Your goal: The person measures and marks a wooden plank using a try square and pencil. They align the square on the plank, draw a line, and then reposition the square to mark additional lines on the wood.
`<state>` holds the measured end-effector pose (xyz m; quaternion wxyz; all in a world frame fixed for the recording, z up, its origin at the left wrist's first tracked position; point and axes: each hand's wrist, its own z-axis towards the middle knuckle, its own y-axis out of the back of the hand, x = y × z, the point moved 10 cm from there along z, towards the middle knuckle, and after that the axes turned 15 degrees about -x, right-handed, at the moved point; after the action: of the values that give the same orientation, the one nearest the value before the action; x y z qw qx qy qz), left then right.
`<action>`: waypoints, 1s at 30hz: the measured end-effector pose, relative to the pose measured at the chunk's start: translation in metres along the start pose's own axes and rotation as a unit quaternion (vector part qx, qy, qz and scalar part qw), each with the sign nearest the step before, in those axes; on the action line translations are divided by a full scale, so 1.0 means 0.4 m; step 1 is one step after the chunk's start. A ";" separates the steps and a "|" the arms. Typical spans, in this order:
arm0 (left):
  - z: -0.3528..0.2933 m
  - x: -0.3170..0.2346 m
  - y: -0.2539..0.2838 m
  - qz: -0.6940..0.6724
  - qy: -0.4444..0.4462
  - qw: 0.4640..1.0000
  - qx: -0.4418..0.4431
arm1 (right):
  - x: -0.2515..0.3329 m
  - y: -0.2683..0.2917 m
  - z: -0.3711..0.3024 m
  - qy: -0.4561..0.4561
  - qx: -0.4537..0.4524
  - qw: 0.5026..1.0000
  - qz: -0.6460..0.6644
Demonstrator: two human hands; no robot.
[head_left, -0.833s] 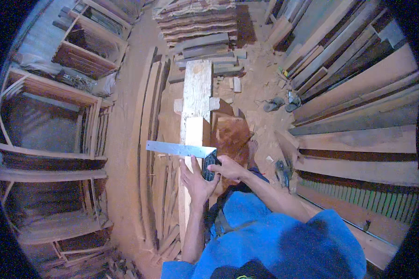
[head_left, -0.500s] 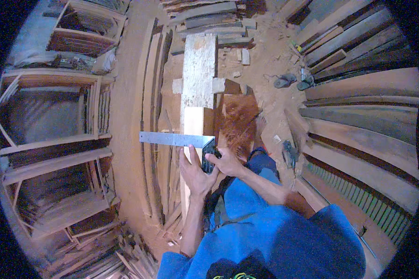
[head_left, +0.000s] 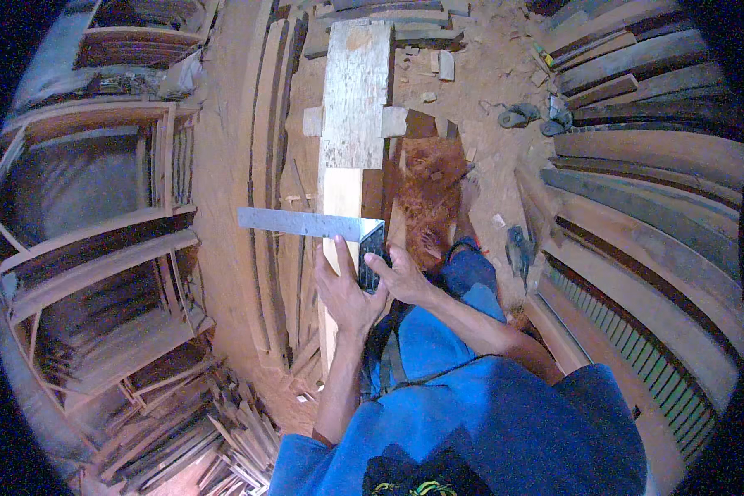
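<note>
A try square point(head_left: 299, 222) lies across a pale squared length of wood point(head_left: 343, 192). Its metal blade reaches out past the wood's left edge, and its black stock point(head_left: 372, 258) sits along the right side. My left hand point(head_left: 349, 299) spans the wood and stock, fingers along the pale top, one fingertip at the blade's lower edge, thumb by the stock's lower end. From the right, my right hand point(head_left: 405, 279) pinches the stock, its thumb on the black face and its other fingers partly hidden. A whitish weathered beam point(head_left: 355, 91) lies under the pale wood's far end.
Long boards point(head_left: 260, 182) run along the floor at left, beside wooden frames point(head_left: 99, 240). Stacked planks point(head_left: 645, 202) line the right side. Dark power tools point(head_left: 518, 116) rest on the dusty floor, with another dark tool point(head_left: 518, 252) nearer. Scrap sticks point(head_left: 198, 430) are piled at lower left.
The whole scene sits a little higher in the picture as the view has tilted. Both hands and the try square keep nearly the same place on the wood.
</note>
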<state>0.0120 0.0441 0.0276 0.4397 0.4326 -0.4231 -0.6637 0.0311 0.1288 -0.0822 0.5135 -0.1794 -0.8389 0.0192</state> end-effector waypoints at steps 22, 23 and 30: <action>0.000 0.006 -0.014 0.005 0.020 0.999 0.026 | -0.007 0.000 0.001 -0.010 0.011 1.000 0.010; 0.000 0.007 -0.015 0.005 0.020 0.999 0.026 | -0.002 0.003 0.003 -0.007 0.006 1.000 0.009; 0.003 0.007 -0.015 0.000 0.014 1.000 0.020 | -0.023 0.000 -0.001 -0.026 -0.001 0.999 0.024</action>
<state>0.0089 0.0432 0.0215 0.4372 0.4506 -0.4301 -0.6487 0.0353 0.1258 -0.0900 0.4908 -0.1997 -0.8474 0.0358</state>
